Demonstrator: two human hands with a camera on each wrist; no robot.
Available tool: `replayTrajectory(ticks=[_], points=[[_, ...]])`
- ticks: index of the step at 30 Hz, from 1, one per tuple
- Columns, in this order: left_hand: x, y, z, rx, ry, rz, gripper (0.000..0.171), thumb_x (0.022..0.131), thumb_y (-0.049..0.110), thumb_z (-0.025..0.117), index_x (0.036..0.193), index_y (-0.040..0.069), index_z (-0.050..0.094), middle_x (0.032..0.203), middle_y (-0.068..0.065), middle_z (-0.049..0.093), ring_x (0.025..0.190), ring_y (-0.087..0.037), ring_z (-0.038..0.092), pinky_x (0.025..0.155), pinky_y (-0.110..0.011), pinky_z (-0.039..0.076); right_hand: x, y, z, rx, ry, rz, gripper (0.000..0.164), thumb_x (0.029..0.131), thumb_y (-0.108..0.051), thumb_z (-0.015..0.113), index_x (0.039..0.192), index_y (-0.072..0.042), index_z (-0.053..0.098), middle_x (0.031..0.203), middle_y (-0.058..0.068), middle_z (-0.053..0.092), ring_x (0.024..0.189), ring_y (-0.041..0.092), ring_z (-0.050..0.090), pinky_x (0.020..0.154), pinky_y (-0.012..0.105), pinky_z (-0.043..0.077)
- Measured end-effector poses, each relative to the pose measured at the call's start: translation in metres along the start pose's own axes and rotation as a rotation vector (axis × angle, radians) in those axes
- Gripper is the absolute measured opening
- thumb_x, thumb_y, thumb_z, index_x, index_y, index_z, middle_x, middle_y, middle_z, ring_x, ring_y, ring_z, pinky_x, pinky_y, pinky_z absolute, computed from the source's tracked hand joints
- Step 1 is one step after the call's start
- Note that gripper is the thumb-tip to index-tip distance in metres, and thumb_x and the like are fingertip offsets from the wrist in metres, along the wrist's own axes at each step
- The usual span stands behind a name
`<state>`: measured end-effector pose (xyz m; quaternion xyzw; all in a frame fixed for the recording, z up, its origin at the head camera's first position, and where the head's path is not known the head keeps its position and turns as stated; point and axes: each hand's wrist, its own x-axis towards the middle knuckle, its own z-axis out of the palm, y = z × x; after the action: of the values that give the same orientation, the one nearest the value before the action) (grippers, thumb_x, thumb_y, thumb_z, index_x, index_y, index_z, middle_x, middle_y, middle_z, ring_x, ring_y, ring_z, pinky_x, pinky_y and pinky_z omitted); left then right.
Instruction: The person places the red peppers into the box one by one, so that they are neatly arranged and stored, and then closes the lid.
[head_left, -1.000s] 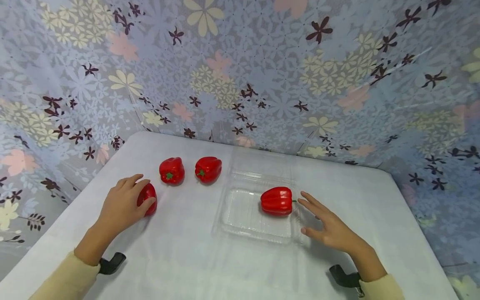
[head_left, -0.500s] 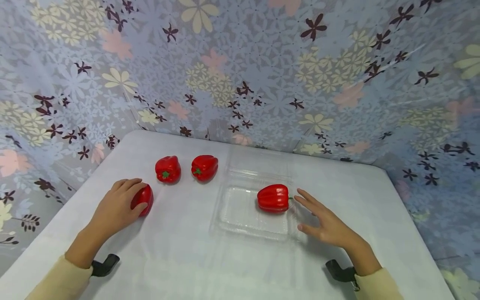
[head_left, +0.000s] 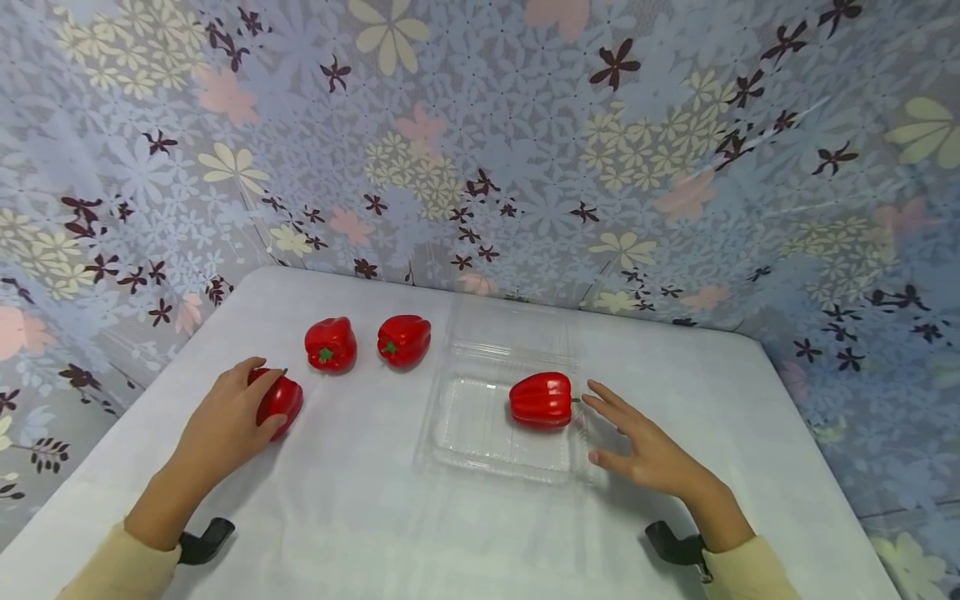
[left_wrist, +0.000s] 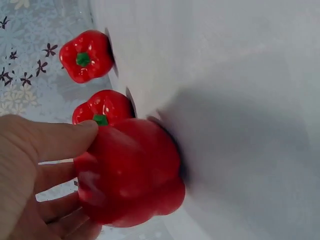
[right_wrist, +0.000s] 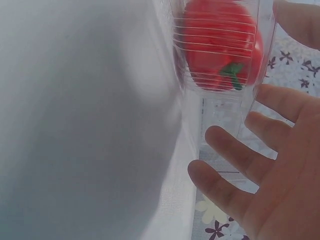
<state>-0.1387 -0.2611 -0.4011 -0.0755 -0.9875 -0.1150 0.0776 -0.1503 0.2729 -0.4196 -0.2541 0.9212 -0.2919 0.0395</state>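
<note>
At the left of the table, my left hand (head_left: pixel 222 419) grips a glossy red bell pepper (head_left: pixel 282 406). In the left wrist view, the thumb lies along the upper side of this bell pepper (left_wrist: pixel 132 175) and the fingers wrap its far side. My right hand (head_left: pixel 651 451) is held with fingers spread beside a clear plastic clamshell container (head_left: pixel 465 425). Inside the container another red bell pepper (head_left: pixel 542 401) lies on its side, stem towards the right hand. Through the ribbed plastic wall, the right wrist view shows this pepper's green stem (right_wrist: pixel 233 70), with fingertips near the container's edge.
Two more red bell peppers, one on the left (head_left: pixel 331 345) and one on the right (head_left: pixel 404 341), sit towards the back of the white-covered table (head_left: pixel 360 500). The container's lid (head_left: pixel 513 323) lies folded back behind its base. A flowered cloth (head_left: pixel 480 150) hangs behind the table.
The bell pepper in my left hand has turned, so its stem and more of its side now show. The right hand stays beside the container. The whole head view has shifted slightly.
</note>
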Motion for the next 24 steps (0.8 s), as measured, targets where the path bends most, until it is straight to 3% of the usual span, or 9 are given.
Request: replayTrajectory(ticks=[7, 24], points=[[-0.0032, -0.0026, -0.0002, -0.058, -0.029, 0.041, 0.078, 0.068, 0.014, 0.089, 0.136, 0.001, 0.052, 0.142, -0.027, 0.046, 0.125, -0.05, 0.044, 0.084, -0.066, 0.054, -0.0003, 0.0017, 0.0011, 0.008, 0.0, 0.009, 0.072, 0.088, -0.02, 0.071, 0.151, -0.004, 0.039, 0.163, 0.019, 0.026, 0.147, 0.048, 0.028, 0.108, 0.075, 0.031], [-0.0047, -0.0068, 0.0029, -0.115, -0.027, 0.052, 0.079, 0.069, 0.007, 0.087, 0.139, 0.002, 0.05, 0.147, -0.027, 0.042, 0.127, -0.051, 0.042, 0.087, -0.066, 0.053, -0.0006, 0.0024, 0.0016, 0.02, 0.004, 0.009, 0.072, 0.087, -0.018, 0.071, 0.15, -0.004, 0.04, 0.162, 0.021, 0.026, 0.147, 0.049, 0.028, 0.107, 0.076, 0.032]])
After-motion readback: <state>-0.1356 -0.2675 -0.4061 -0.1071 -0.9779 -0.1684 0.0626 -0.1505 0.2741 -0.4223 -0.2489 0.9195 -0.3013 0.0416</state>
